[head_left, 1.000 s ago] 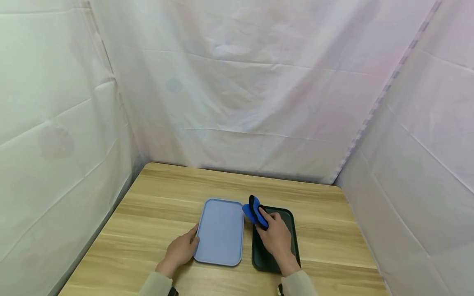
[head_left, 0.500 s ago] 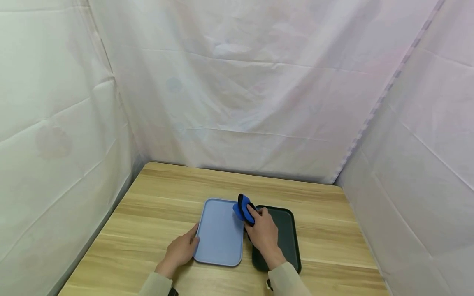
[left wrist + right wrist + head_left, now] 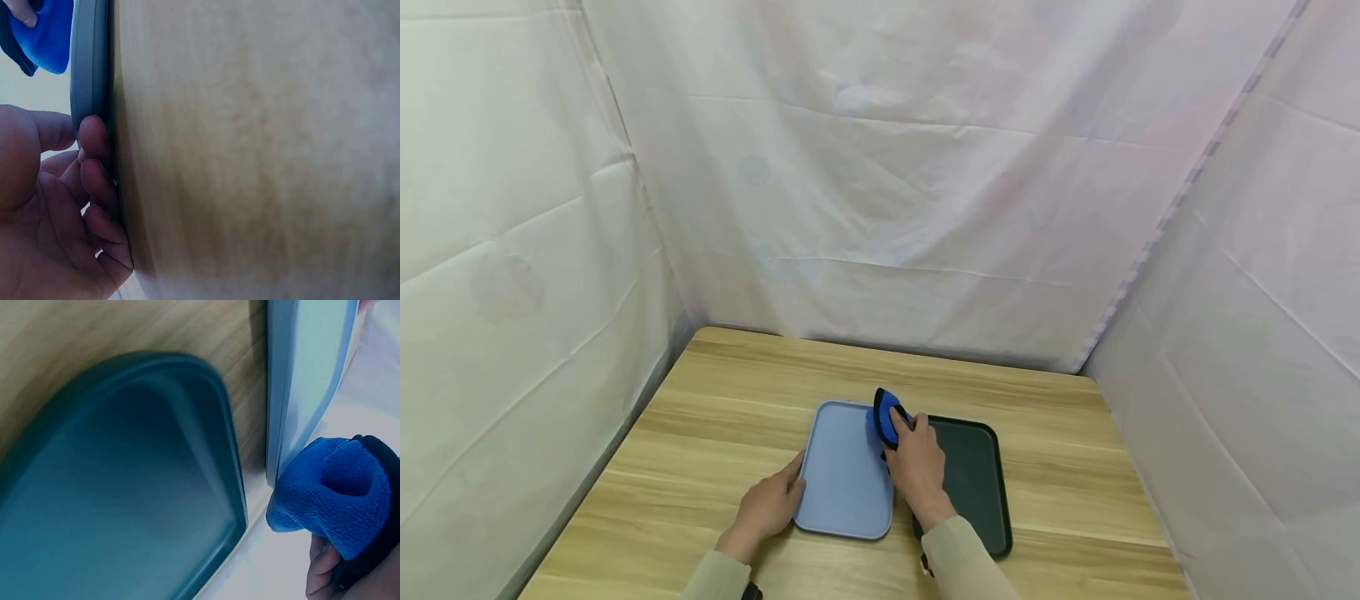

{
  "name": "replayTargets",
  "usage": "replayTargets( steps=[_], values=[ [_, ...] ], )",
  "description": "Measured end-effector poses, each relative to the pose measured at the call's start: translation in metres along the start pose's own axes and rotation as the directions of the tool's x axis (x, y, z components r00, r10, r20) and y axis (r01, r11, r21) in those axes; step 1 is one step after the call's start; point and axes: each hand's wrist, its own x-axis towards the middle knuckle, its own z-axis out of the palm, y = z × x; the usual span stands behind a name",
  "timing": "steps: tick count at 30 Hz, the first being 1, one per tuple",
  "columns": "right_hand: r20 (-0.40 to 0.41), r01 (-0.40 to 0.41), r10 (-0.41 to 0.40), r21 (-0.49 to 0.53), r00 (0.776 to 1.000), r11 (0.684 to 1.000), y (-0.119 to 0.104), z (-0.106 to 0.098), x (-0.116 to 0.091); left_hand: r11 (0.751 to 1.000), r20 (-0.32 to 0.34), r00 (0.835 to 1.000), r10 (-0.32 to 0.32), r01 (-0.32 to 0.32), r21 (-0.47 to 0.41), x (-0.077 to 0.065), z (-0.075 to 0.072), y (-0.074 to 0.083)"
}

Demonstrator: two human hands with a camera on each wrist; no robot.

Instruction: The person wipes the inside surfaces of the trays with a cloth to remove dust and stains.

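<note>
A light blue rectangular tray lies on the wooden table, and my left hand grips its left edge. In the left wrist view the thumb is over the tray rim while the other fingers curl against its outer side. My right hand holds a folded blue cloth with black edging at the tray's far right corner. Seen from the right wrist, the fuzzy cloth bunches over the light blue rim. Beneath the right forearm is a dark green tray, partly hidden by the hand and sleeve.
The dark green tray stands just right of the light blue one, with a narrow strip of table between them. Wood-grain table extends on both sides. White curtains enclose the back and both sides.
My right hand has moved left with the cloth, from over the dark green tray to the far right corner of the light blue tray. The left hand keeps its place.
</note>
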Motion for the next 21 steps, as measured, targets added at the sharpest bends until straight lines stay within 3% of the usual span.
replayTargets(
  steps=[11,21],
  values=[
    [0.033,-0.019,0.021,-0.061,0.999,0.998,-0.010,0.016,0.008,1.000,0.004,1.000,0.007,-0.007,0.008,-0.001,-0.001,-0.001],
    [0.140,0.058,-0.037,-0.153,0.989,0.987,-0.013,0.026,0.009,0.999,0.004,1.000,0.018,-0.018,0.027,0.002,0.000,-0.005]
  ],
)
